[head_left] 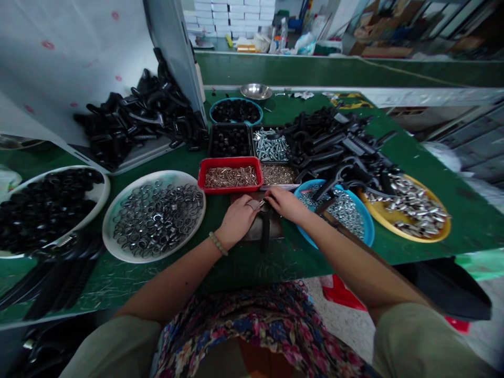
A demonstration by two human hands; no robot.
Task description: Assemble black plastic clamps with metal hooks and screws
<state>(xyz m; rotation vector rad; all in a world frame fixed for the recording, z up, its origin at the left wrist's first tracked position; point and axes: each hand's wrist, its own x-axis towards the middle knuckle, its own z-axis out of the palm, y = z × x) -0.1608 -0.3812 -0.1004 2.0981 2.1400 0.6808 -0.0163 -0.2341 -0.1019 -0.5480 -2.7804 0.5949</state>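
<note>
My left hand (pixel 239 216), with a beaded bracelet at the wrist, pinches a small shiny metal part (pixel 262 202) at its fingertips. Close against it, my right hand (pixel 286 203) has its fingers pressed together at the same spot; what they hold is too small to make out. Under the fingertips a black plastic handle-like piece (pixel 265 231) points towards me, its far end partly hidden by the hands. It lies on a dark flat metal plate (pixel 277 229). Just beyond is a red tray (pixel 201 176) of copper-coloured pins.
Left stand a white tray of metal rings (pixel 157 218) and a tray of black parts (pixel 55 205). Right are a blue basin (pixel 370 226) of small metal pieces, a yellow tray (pixel 439 236) of metal cylinders, and heaped black tool bodies (pixel 338 142). Screws (pixel 271 145) lie behind.
</note>
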